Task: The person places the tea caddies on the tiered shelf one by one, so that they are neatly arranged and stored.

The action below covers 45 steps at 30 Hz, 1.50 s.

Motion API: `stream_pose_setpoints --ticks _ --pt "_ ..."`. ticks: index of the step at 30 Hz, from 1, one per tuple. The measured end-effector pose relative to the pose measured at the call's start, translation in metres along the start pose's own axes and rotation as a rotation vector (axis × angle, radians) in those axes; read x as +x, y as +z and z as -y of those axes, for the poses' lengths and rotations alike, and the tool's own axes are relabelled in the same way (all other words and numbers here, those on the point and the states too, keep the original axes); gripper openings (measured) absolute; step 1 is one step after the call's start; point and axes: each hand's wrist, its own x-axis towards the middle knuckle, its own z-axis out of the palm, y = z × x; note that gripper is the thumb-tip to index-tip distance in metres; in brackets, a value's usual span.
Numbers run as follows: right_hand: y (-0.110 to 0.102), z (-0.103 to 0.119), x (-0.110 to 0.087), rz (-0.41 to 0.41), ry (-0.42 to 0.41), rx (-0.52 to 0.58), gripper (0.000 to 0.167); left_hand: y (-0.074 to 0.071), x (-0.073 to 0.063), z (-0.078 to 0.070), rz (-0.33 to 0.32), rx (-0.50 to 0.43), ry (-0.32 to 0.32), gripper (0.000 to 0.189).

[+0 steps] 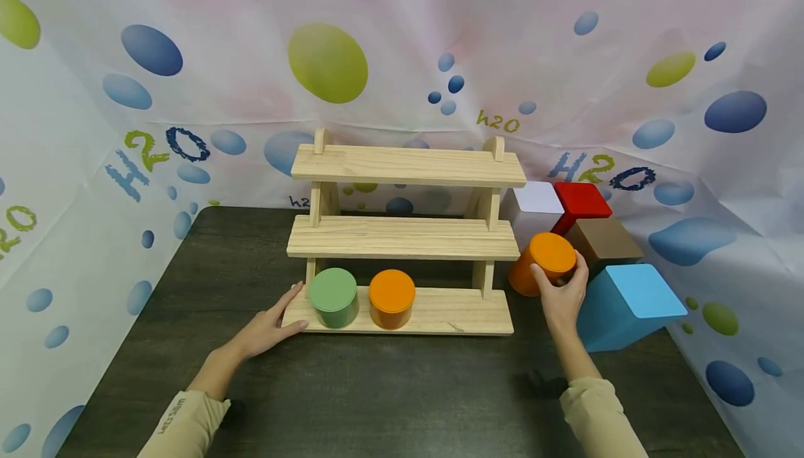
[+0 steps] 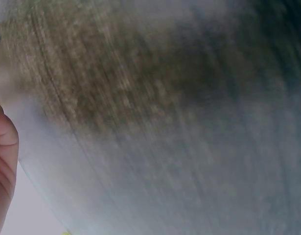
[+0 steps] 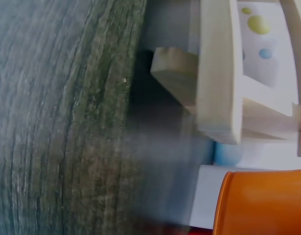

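Note:
My right hand [image 1: 562, 294] grips an orange round lidded canister [image 1: 534, 269] at the right of a three-tier wooden shelf [image 1: 402, 238]. In the right wrist view, the side of the orange canister [image 3: 263, 205] fills the lower right corner, near the shelf's end [image 3: 219, 98]. My left hand [image 1: 266, 329] rests on the left end of the bottom board, fingers outstretched, thumb at the front corner. Close by on that board stands a green canister [image 1: 333, 297], with a second orange canister [image 1: 392, 299] to its right. In the left wrist view, only part of my left hand [image 2: 3, 156] shows at the left edge.
Behind and beside my right hand stand a white box [image 1: 534, 210], a red box [image 1: 581, 203], a brown box [image 1: 604, 241] and a tall blue box [image 1: 628, 308]. A patterned curtain [image 1: 402, 39] borders the dark table [image 1: 377, 395] at the back and sides.

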Motion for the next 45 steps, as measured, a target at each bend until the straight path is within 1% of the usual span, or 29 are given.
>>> stream_pose_setpoints --ticks 6,9,17,24,28,32,37,39,45 --pt "-0.008 0.013 -0.008 -0.018 -0.081 0.072 0.070 -0.001 -0.001 0.000 0.004 -0.012 0.001 0.079" --pt "-0.011 0.018 -0.011 -0.013 -0.107 0.079 0.068 -0.001 -0.001 0.000 0.004 -0.012 0.003 0.079" --pt "-0.015 0.033 -0.020 0.035 -0.147 0.106 0.070 -0.001 -0.001 0.000 0.001 -0.011 0.015 0.079" --pt "-0.016 0.043 -0.029 0.102 -0.157 0.103 0.069 -0.001 -0.001 0.000 -0.002 -0.007 0.019 0.079" --pt "-0.015 0.046 -0.034 0.140 -0.144 0.112 0.065 -0.001 0.000 0.000 0.000 -0.003 0.018 0.079" --pt "-0.011 0.049 -0.039 0.183 -0.126 0.115 0.064 -0.002 0.000 -0.001 0.002 -0.003 0.016 0.079" --pt "-0.004 0.053 -0.047 0.253 -0.120 0.107 0.067 -0.002 0.000 -0.002 0.004 -0.009 0.011 0.079" --pt "-0.002 0.058 -0.051 0.275 -0.116 0.111 0.069 -0.001 0.000 -0.002 0.005 -0.010 0.010 0.079" --pt "0.003 0.087 -0.068 0.334 -0.122 0.123 0.067 -0.001 0.000 -0.002 0.008 -0.006 0.002 0.079"
